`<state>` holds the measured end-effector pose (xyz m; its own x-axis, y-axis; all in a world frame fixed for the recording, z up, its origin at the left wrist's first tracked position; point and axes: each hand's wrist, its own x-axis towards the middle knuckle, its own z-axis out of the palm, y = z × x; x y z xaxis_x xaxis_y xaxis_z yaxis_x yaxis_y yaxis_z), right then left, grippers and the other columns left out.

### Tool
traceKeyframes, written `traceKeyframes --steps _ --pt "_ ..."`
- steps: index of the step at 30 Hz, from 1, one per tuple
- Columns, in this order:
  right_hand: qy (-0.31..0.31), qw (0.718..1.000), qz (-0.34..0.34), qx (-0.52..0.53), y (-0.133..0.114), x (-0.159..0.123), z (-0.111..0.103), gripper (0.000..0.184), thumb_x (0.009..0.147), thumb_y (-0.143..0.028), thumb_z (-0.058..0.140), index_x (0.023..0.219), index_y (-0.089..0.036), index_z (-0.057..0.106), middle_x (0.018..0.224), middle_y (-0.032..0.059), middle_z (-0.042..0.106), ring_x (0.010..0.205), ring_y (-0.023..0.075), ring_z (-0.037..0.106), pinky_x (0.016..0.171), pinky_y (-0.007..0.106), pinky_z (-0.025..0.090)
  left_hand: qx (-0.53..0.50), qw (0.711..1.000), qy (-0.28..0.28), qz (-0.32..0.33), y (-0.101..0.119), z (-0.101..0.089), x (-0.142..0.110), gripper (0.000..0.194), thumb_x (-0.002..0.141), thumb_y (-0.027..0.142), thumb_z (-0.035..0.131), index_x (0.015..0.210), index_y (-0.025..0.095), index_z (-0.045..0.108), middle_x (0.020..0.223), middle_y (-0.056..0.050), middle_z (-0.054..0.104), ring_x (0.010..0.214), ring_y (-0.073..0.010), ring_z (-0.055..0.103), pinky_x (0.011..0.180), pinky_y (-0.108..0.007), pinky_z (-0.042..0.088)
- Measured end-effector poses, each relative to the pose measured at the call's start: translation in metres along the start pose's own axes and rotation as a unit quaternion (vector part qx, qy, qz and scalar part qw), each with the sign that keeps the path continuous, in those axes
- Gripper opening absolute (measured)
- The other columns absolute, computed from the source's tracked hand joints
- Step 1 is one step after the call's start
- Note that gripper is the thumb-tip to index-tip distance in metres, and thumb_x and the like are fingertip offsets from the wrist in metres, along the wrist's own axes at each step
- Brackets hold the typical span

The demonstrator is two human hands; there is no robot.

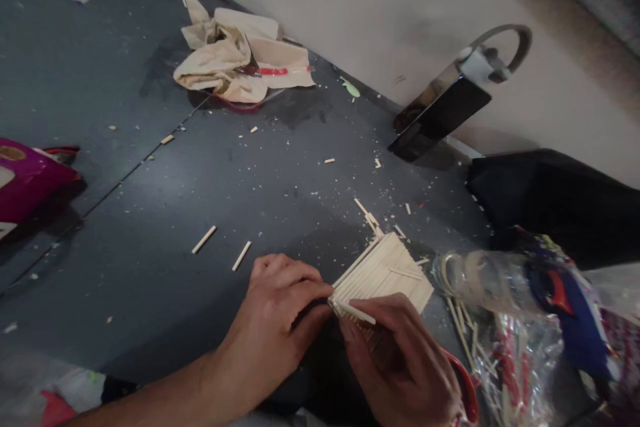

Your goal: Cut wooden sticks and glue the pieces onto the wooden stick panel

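Note:
A small structure made of thin pale wooden sticks (pixel 385 267) lies tilted at the lower right, its sticks set side by side like a panel. My left hand (pixel 277 303) pinches the structure's left corner between thumb and index finger. At the front edge, my right hand (pixel 405 360) is closed on a short pale stick (pixel 361 312), which it holds against the structure. The thumb of that hand partly hides the structure's near side. Two loose stick pieces (pixel 242 256) lie left of the structure, beyond my left hand.
Stick scraps litter the dark table (pixel 240 180). A crumpled beige paper bag (pixel 225 60) lies against the wall, near a black upright object (pixel 440 117). At right are a clear plastic bottle (pixel 490 280) and a plastic packet (pixel 520 360). A magenta packet (pixel 35 180) is at left.

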<state>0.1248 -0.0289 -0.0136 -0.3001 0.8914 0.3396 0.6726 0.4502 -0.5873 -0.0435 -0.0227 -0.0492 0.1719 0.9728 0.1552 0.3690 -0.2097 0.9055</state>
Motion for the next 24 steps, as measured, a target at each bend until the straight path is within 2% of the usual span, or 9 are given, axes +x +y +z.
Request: traceKeyframes --steps 5,18,24 --pt "-0.014 1.0 0.0 -0.011 0.003 0.0002 0.002 0.018 0.08 -0.006 0.065 0.094 -0.017 0.063 0.076 0.0014 0.065 0.07 0.0124 0.062 0.066 0.025 0.052 -0.009 1.0 0.0 0.002 0.0014 -0.0001 0.0003 0.014 0.083 0.013 0.066 0.093 0.023 0.069 0.087 0.002 0.068 0.082 -0.016 0.057 0.077 -0.036 0.033" --pt "-0.028 1.0 0.0 -0.012 0.0065 -0.0016 0.003 0.016 0.081 -0.006 0.065 0.093 -0.017 0.065 0.076 0.0017 0.066 0.07 0.012 0.062 0.065 0.024 0.051 -0.002 1.0 -0.002 0.02 0.0 -0.0005 0.0007 0.02 0.085 0.015 0.064 0.099 0.029 0.07 0.088 0.004 0.071 0.08 -0.0155 0.056 0.078 -0.036 0.031" --pt "-0.032 0.999 0.0 -0.019 0.0063 -0.0012 0.0024 0.013 0.083 -0.007 0.064 0.091 -0.016 0.065 0.074 0.0015 0.066 0.069 0.0119 0.061 0.064 0.024 0.05 0.001 1.0 0.009 0.026 0.0 0.0001 0.0013 0.014 0.086 0.017 0.063 0.093 0.026 0.071 0.086 0.003 0.072 0.078 -0.0155 0.056 0.078 -0.036 0.031"
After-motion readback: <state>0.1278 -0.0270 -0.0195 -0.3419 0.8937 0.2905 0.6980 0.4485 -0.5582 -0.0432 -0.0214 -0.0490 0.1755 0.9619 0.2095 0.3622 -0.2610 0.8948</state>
